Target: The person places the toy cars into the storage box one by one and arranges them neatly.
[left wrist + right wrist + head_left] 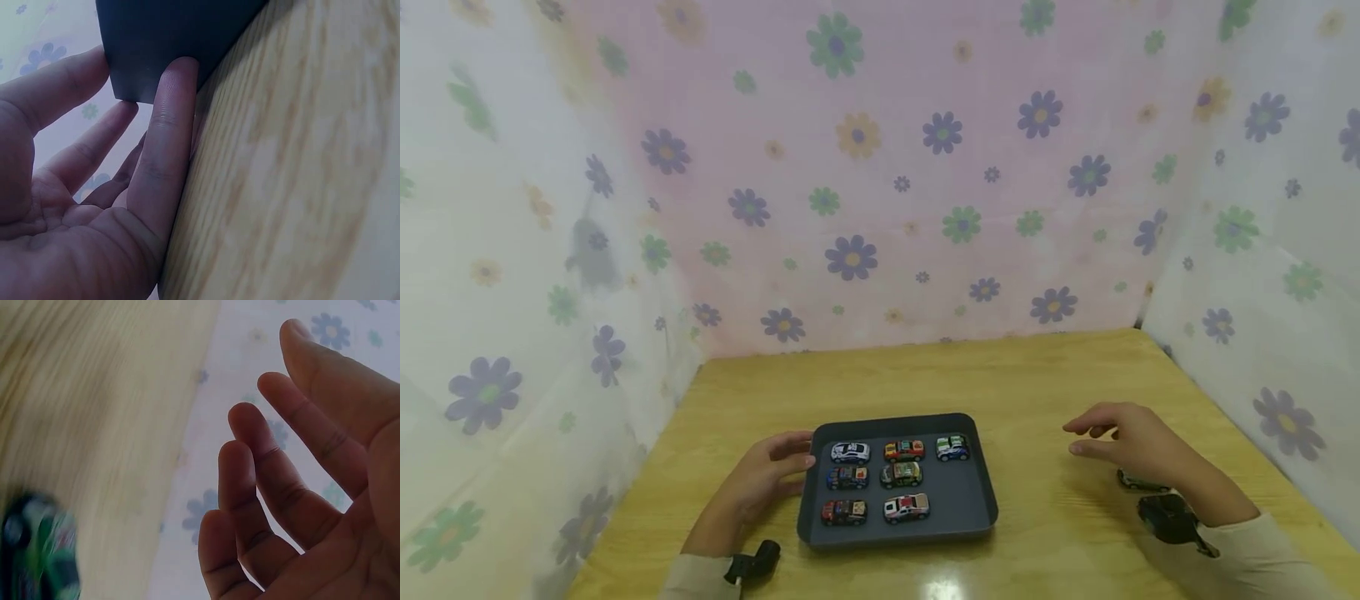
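A dark grey tray (958, 504) lies on the wooden table with several toy cars in it. Its left column has a white car (850, 452), a blue car (847, 477) and a dark red car (844, 512). Beside them are a red-and-yellow car (903, 451), an olive car (901, 475) and a white-and-red car (906, 507). A white-and-green car (952, 447) sits alone at the back right. My left hand (763, 477) touches the tray's left side with extended fingers. Empty and relaxed, my right hand (1131, 435) hovers above the table; near its wrist lies a green car (47, 553).
The wooden table (1030, 375) runs back to a pink flowered curtain (880, 192). White flowered sheets hang at the left (535, 317) and right (1262, 275). A black wrist camera (1167, 517) partly covers the area near the green car.
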`<state>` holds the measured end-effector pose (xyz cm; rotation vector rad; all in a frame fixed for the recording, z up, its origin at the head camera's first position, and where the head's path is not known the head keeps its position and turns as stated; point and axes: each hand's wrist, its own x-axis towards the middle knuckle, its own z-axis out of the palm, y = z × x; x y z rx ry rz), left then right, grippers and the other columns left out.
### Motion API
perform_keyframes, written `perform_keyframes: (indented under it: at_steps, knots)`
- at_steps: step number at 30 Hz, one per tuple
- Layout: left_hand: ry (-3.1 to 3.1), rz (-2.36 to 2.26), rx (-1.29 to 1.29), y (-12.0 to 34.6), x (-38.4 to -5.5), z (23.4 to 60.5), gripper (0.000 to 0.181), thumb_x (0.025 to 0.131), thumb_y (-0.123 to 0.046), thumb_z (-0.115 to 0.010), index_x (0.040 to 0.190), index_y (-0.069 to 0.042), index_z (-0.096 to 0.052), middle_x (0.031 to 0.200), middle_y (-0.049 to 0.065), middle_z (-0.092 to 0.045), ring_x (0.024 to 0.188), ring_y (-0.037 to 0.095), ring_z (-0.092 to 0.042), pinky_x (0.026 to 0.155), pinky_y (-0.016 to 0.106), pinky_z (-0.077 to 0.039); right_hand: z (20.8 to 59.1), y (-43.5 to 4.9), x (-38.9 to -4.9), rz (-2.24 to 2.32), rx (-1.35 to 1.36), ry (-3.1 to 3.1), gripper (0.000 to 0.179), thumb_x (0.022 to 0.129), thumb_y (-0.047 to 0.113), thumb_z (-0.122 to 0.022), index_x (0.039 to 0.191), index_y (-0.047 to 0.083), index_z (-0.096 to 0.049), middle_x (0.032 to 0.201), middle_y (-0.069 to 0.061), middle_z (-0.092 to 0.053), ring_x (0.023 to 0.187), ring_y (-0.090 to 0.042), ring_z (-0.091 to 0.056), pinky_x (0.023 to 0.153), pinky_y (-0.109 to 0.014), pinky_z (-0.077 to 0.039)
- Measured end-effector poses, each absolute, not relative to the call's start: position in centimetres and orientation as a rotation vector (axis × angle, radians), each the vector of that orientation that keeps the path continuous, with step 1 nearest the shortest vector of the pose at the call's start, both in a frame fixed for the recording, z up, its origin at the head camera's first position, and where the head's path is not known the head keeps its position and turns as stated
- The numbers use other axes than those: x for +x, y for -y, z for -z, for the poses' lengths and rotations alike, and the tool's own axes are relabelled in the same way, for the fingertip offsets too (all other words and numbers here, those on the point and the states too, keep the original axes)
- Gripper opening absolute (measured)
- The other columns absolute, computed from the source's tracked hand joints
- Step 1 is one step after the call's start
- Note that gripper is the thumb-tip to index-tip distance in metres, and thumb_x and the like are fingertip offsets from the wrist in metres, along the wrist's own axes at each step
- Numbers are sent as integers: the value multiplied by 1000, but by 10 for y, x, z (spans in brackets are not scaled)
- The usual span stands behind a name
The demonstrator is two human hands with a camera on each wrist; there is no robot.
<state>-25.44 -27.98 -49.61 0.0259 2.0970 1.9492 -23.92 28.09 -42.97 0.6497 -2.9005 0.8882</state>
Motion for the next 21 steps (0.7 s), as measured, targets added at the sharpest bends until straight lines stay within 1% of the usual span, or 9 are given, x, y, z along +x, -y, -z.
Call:
perform_keyframes:
  at_steps: [3, 6, 9, 12, 17, 21]
  knots:
    - [-2118, -1943, 23, 282, -256, 493, 54, 97, -14, -73, 147, -5, -54, 148, 20, -54, 120, 28, -65, 95, 47, -62, 429, -297, -238, -881, 618, 2909, 35, 95, 45, -73, 121, 21, -77, 119, 3, -73, 103, -22, -66, 77, -28, -57]
    - [-2125, -1932, 22, 282, -258, 491, 55, 97, -15, -74, 147, -6, -54, 149, 20, -54, 121, 28, -65, 95, 47, -62, 431, -314, -235, -886, 583, 2918, 37, 94, 43, -74, 121, 19, -76, 122, -1, -73, 105, -27, -67, 76, -28, -59]
    - [-2126, -1931, 22, 282, -260, 492, 55, 97, -15, -74, 147, -7, -54, 150, 21, -53, 121, 28, -65, 95, 47, -62, 436, -329, -231, -883, 553, 2925, 35, 93, 41, -76, 121, 19, -76, 122, -3, -73, 104, -26, -68, 76, -27, -60]
    - [-2130, -1936, 20, 280, -261, 494, 55, 96, -14, -74, 147, -7, -55, 150, 21, -52, 120, 28, -66, 93, 47, -62, 441, -344, -227, -891, 576, 2937, 35, 95, 36, -76, 123, 16, -76, 124, -8, -73, 103, -26, -69, 76, -26, -60]
    - [-2123, -1940, 27, 278, -258, 494, 55, 97, -13, -73, 148, -5, -54, 151, 23, -51, 120, 28, -65, 93, 47, -62, 447, -362, -223, -962, 538, 2995, 37, 94, 34, -76, 125, 14, -74, 128, -15, -70, 103, -24, -68, 74, -24, -58]
    - [-2130, -1928, 25, 279, -254, 494, 56, 97, -13, -73, 148, -2, -52, 150, 26, -51, 119, 28, -66, 93, 47, -63, 453, -369, -221, -1045, 492, 3052, 40, 94, 36, -76, 126, 14, -74, 133, -21, -66, 104, -17, -67, 75, -24, -58]
